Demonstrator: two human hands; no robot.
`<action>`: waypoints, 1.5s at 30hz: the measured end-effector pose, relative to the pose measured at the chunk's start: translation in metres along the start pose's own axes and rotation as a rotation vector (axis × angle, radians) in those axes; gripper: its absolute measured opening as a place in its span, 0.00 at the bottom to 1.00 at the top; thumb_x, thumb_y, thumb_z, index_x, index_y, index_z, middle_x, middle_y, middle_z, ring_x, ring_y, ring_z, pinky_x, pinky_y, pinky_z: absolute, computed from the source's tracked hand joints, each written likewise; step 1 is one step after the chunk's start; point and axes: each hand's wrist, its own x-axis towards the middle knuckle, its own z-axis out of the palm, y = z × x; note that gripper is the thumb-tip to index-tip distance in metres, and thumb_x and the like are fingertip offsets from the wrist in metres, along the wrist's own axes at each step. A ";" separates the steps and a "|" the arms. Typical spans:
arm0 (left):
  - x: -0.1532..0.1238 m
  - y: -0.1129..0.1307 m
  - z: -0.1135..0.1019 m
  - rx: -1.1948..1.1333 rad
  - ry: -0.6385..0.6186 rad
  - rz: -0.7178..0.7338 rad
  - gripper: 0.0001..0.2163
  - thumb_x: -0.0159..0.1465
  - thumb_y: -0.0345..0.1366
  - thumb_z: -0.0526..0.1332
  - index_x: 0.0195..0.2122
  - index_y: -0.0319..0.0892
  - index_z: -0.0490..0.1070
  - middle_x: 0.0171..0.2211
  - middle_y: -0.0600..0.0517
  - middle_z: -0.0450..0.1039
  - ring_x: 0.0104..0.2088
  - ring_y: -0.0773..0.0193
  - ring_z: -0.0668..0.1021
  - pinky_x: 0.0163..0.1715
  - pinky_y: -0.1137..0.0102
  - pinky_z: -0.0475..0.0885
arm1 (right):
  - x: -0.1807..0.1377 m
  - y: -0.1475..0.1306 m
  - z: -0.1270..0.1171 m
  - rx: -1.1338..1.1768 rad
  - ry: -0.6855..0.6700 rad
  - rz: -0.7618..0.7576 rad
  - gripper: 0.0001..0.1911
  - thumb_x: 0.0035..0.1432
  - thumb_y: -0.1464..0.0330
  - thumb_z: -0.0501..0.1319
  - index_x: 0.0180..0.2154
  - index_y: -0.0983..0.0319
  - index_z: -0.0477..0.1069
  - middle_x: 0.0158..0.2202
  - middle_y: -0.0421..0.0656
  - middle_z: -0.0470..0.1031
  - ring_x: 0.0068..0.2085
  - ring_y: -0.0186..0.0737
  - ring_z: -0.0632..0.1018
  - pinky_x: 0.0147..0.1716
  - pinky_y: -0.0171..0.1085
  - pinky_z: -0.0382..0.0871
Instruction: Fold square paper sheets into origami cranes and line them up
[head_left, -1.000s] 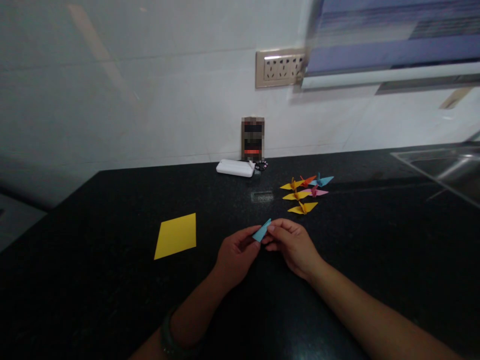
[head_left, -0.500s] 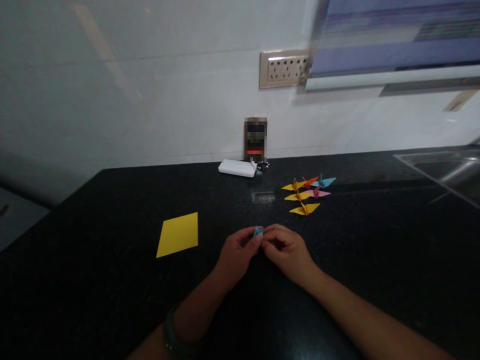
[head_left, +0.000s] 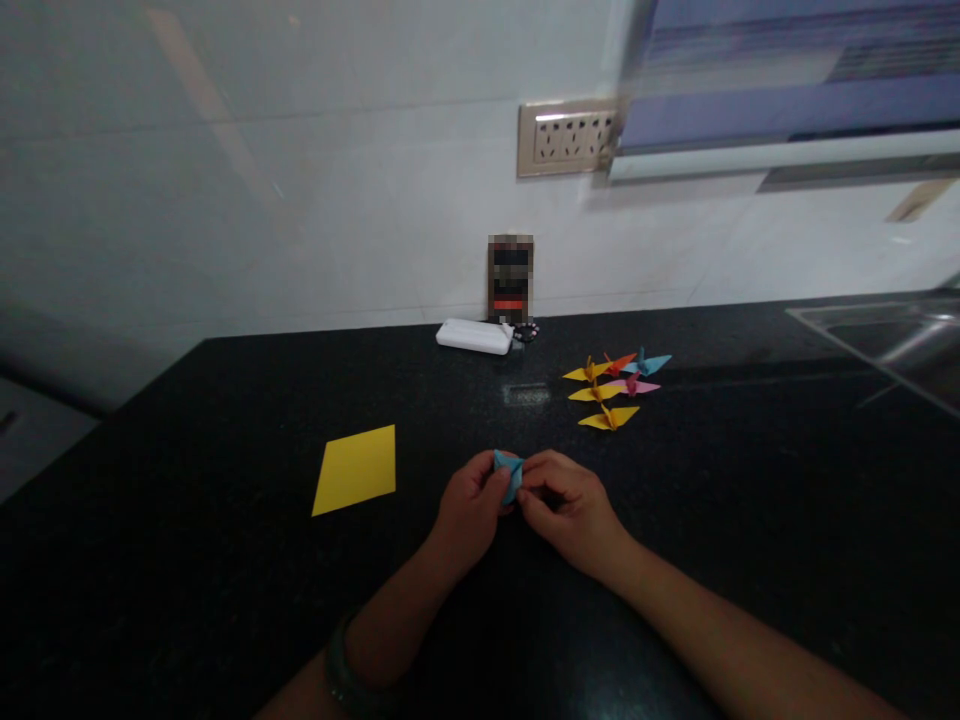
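My left hand [head_left: 469, 510] and my right hand [head_left: 566, 510] meet over the black countertop [head_left: 187, 600], both pinching a small folded piece of blue paper [head_left: 508, 470]. The paper stands between my fingertips and is partly hidden by them. A flat yellow paper square [head_left: 355, 468] lies to the left of my hands. Several folded paper cranes [head_left: 616, 388] in yellow, orange, pink and blue sit in a cluster behind my right hand.
A white flat box [head_left: 475, 336] lies at the back by the wall, with a small dark upright object [head_left: 511, 278] behind it. A wall socket panel [head_left: 564, 139] is above. A metal sink [head_left: 892, 340] sits at the far right.
The blue paper was a long pointed strip a second ago; my hands have folded it into a smaller, more compact shape and drawn slightly closer to me.
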 end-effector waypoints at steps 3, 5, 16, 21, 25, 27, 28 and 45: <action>0.000 0.002 -0.002 0.027 0.005 0.003 0.07 0.56 0.36 0.55 0.32 0.40 0.69 0.26 0.54 0.69 0.28 0.66 0.73 0.27 0.71 0.70 | -0.001 0.000 -0.001 -0.078 -0.024 -0.067 0.06 0.48 0.78 0.56 0.27 0.62 0.68 0.29 0.42 0.69 0.32 0.35 0.71 0.33 0.36 0.66; 0.001 0.002 -0.003 0.018 0.006 -0.004 0.08 0.56 0.37 0.55 0.33 0.40 0.69 0.27 0.54 0.69 0.30 0.65 0.73 0.28 0.71 0.71 | -0.001 0.000 -0.003 -0.140 -0.002 -0.074 0.07 0.47 0.77 0.57 0.30 0.62 0.67 0.30 0.42 0.68 0.33 0.36 0.70 0.34 0.37 0.66; 0.000 0.005 -0.006 -0.011 -0.108 -0.049 0.12 0.57 0.39 0.55 0.40 0.42 0.71 0.36 0.51 0.73 0.35 0.63 0.74 0.33 0.69 0.70 | 0.000 0.004 -0.008 -0.494 -0.133 -0.080 0.11 0.48 0.74 0.58 0.36 0.58 0.72 0.46 0.48 0.61 0.48 0.46 0.64 0.41 0.44 0.65; 0.002 0.003 -0.007 -0.030 -0.085 -0.011 0.13 0.57 0.39 0.55 0.40 0.40 0.70 0.35 0.49 0.73 0.33 0.64 0.74 0.33 0.70 0.69 | 0.001 0.004 -0.010 -0.554 -0.179 -0.161 0.11 0.50 0.74 0.58 0.35 0.57 0.73 0.50 0.47 0.59 0.52 0.48 0.61 0.45 0.46 0.62; 0.003 0.003 -0.007 -0.189 -0.044 -0.052 0.12 0.57 0.38 0.55 0.38 0.39 0.70 0.35 0.48 0.74 0.34 0.63 0.75 0.34 0.70 0.68 | 0.003 0.002 -0.012 -0.584 -0.197 -0.221 0.10 0.52 0.71 0.58 0.37 0.57 0.74 0.49 0.49 0.61 0.51 0.49 0.62 0.46 0.48 0.61; 0.004 0.004 -0.006 -0.263 -0.024 -0.077 0.11 0.56 0.38 0.56 0.37 0.38 0.70 0.34 0.48 0.74 0.33 0.63 0.75 0.33 0.69 0.69 | 0.004 0.000 -0.013 -0.583 -0.202 -0.227 0.10 0.52 0.69 0.58 0.37 0.57 0.73 0.49 0.49 0.62 0.51 0.50 0.62 0.44 0.49 0.62; 0.004 0.004 -0.006 -0.285 -0.016 -0.082 0.11 0.56 0.38 0.56 0.37 0.38 0.70 0.33 0.48 0.74 0.33 0.63 0.75 0.33 0.69 0.69 | 0.004 0.000 -0.013 -0.581 -0.207 -0.226 0.10 0.53 0.68 0.58 0.38 0.56 0.73 0.49 0.49 0.62 0.51 0.50 0.62 0.43 0.49 0.63; 0.004 0.006 -0.013 0.122 0.065 0.134 0.14 0.58 0.40 0.53 0.41 0.40 0.70 0.35 0.49 0.75 0.33 0.61 0.75 0.33 0.69 0.67 | 0.003 -0.003 -0.013 -0.139 -0.081 -0.054 0.09 0.48 0.76 0.56 0.33 0.60 0.69 0.44 0.46 0.64 0.45 0.41 0.68 0.40 0.40 0.66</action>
